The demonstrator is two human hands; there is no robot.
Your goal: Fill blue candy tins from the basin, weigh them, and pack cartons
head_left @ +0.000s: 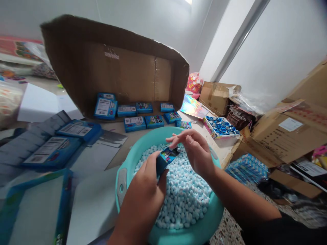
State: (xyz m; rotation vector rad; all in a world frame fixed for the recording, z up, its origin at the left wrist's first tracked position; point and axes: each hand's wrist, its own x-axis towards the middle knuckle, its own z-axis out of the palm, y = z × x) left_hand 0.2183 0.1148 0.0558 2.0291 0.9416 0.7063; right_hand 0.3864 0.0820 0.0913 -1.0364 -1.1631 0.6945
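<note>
My left hand is wrapped round a small blue printed carton, tilted above a turquoise basin. Light blue and white candy-like pellets fill much of the basin. At the carton's far end, the stretched fingers of my right hand reach over its top, and a fingertip seems to touch it. Whether anything small lies under those fingertips I cannot tell.
Blue cartons lie in and before a large cardboard box tipped on its side. Larger blue boxes sit at left. On the right are a tray of blue-wrapped pieces and stacked cardboard boxes.
</note>
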